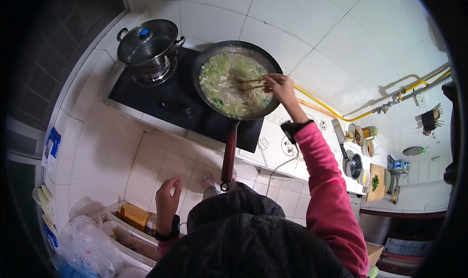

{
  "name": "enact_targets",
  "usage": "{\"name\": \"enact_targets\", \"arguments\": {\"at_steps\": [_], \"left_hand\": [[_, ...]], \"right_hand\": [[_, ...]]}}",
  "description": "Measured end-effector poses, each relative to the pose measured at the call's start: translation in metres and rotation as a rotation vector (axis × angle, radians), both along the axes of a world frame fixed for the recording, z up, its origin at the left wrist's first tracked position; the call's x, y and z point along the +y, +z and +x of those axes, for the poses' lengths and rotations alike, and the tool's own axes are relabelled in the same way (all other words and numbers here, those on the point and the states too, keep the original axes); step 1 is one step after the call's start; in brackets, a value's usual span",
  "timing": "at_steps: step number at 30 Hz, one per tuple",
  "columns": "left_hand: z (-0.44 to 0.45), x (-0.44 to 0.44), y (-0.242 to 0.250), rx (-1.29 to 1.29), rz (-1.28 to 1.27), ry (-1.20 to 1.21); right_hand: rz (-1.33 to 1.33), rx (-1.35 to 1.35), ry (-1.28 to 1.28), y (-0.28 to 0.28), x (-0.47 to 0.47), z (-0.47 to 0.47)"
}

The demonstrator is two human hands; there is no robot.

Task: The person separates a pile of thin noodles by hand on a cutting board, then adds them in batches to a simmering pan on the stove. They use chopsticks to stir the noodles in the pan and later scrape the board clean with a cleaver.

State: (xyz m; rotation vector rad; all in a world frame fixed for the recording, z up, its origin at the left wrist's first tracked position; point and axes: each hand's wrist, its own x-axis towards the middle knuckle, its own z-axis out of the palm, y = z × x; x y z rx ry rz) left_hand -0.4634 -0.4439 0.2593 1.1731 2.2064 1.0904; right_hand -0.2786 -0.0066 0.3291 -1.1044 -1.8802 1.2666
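Note:
A dark wok (272, 60) stands on the right part of the black gas cooktop (153, 95), its red-brown handle (229, 152) pointing toward me. Inside are soup and noodles (223, 77) with pale strips and chopped greens. My right hand (279, 86) reaches over the wok's right rim, closed on a pair of chopsticks (252, 81). The chopstick tips dip into the soup, where the middle is blurred. My left hand (169, 194) hangs low at my side, over the floor, fingers loosely curled and touching nothing I can see.
A lidded steel pot (148, 46) sits on the left burner. At right, a cleaver (339, 135), a steel bowl (354, 166) and a cutting board (373, 184) with chopped greens line the counter. A yellow gas pipe (321, 104) follows the wall. Lower left are plastic bags (91, 245) and an open drawer (133, 237).

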Motion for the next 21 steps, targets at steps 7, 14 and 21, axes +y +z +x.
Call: {"name": "enact_targets", "arguments": {"at_steps": [7,14,21], "left_hand": [[0.004,-0.026,-0.009,0.0,-0.071,0.025],[0.027,-0.03,0.0,0.027,-0.058,0.045],[0.108,-0.005,0.024,0.1,-0.094,-0.04]], "right_hand": [[-0.019,0.319,-0.108,0.006,-0.031,0.076],[-0.356,0.703,-0.41,-0.062,-0.072,0.136],[-0.312,0.936,-0.279,-0.087,-0.049,0.176]]}}
